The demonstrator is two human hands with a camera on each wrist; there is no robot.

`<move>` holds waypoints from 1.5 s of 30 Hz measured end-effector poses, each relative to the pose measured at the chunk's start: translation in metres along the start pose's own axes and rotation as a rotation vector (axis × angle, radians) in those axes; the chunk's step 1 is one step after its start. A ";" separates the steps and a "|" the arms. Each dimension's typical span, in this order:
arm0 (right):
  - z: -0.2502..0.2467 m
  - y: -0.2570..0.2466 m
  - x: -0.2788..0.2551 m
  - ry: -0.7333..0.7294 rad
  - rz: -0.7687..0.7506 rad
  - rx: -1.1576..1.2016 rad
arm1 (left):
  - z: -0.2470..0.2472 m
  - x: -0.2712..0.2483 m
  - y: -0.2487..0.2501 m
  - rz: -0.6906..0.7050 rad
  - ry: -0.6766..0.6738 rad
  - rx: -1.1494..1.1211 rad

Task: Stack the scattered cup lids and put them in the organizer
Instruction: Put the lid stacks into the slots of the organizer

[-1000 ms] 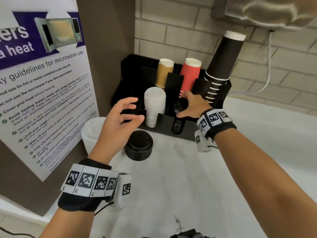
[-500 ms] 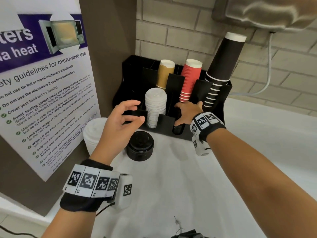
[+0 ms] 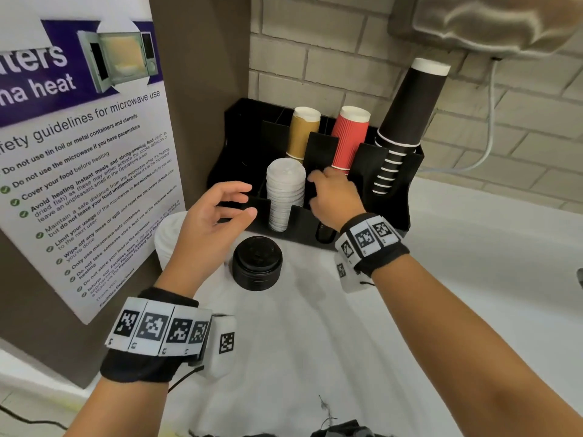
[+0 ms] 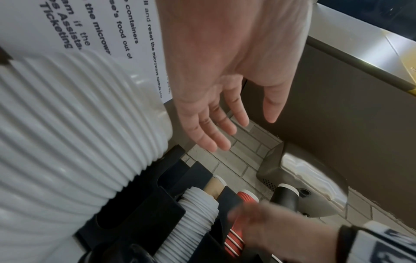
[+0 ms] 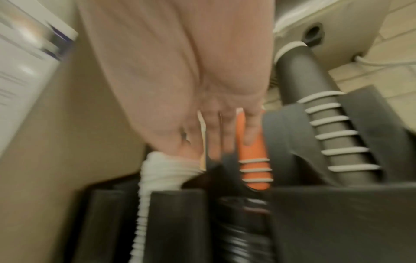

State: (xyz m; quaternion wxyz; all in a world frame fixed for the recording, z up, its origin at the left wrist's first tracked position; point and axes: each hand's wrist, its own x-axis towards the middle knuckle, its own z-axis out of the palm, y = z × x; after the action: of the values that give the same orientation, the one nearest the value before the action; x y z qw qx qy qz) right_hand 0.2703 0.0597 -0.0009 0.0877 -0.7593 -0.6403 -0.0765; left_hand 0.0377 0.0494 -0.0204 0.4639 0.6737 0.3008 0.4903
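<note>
Black lids under right hand: my right hand (image 3: 331, 197) was down over the organizer's (image 3: 407, 184) front middle slot, fingers straight and holding nothing, above the black lid stack (image 5: 243, 229) seated in that slot; right-wrist view blurred, contact not certain.
Left hand: my left hand (image 3: 211, 222) hovered loose and empty, fingers relaxed, above the counter just in front of the organizer's left end.
White lids, slotted: white lid stack (image 3: 285, 197) stood in the front slot just left of my right hand.
Black lids, loose: short black stack (image 3: 257, 263) sat on the white counter (image 3: 441, 279), just in front of the organizer, between my wrists.
White lids, loose: tall white stack (image 4: 74, 135) on the counter by the poster (image 3: 82, 159), partly hidden under my left hand.
Cups behind: tan cups (image 3: 303, 134), red cups (image 3: 350, 137), black cups (image 3: 407, 121) in the rear slots.
Step, my judgement: seating the black lids in their slot.
Doing it well: press flat from above so the stack settles square; keep knuckles off the red cups and the white lids alongside.
Left to do: both loose stacks, by my reckoning.
</note>
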 end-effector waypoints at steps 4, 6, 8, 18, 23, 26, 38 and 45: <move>0.011 -0.045 -0.009 -0.283 -0.266 0.342 | -0.002 0.000 0.000 -0.017 0.000 -0.025; 0.027 -0.061 -0.015 -0.554 -0.267 0.315 | -0.002 -0.002 0.000 -0.013 -0.010 -0.031; 0.045 -0.069 -0.020 -0.630 -0.247 0.258 | -0.004 -0.004 0.001 -0.005 -0.020 -0.035; 0.045 -0.061 -0.022 -0.464 -0.214 0.484 | -0.008 -0.008 0.004 0.002 0.026 -0.036; 0.011 -0.039 -0.049 -0.286 -0.124 1.174 | 0.000 -0.008 -0.001 -0.028 -0.093 0.044; 0.000 -0.035 -0.071 -0.283 -0.116 1.412 | 0.010 -0.010 -0.001 -0.074 -0.249 -0.001; -0.011 -0.012 -0.100 -0.217 -0.017 1.552 | 0.034 -0.011 0.002 -0.028 -0.361 -0.094; -0.013 -0.013 -0.101 -0.110 -0.033 1.567 | 0.040 -0.012 0.000 0.031 -0.258 -0.047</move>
State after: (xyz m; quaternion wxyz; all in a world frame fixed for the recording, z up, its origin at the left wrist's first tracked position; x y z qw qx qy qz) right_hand 0.2402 -0.0381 -0.0112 0.5648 -0.4690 -0.5223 0.4339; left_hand 0.0713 0.0259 -0.0288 0.5069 0.7246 0.2168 0.4135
